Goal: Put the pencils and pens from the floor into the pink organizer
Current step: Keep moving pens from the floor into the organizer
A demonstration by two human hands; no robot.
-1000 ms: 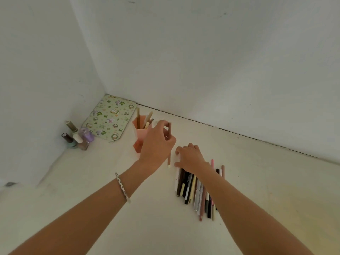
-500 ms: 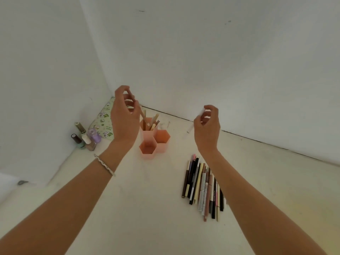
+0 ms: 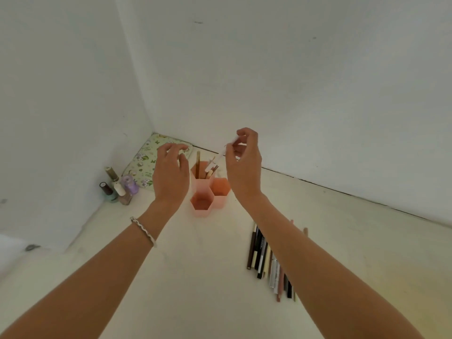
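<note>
White pen [image 3: 226, 150] in right hand [image 3: 243, 165] | left hand [image 3: 171, 174] now empty

Both bare forearms reach from the near edge toward the far corner, converging as they go. The left hand [image 3: 171, 177] hangs palm down with its fingers loosely curled and spread, gripping nothing; a braided bracelet [image 3: 143, 231] circles that wrist. The right hand [image 3: 243, 167] is raised a little higher, thumb and fingertips pinched together on a thin white pen [image 3: 223, 151] that slants down to the left.
</note>
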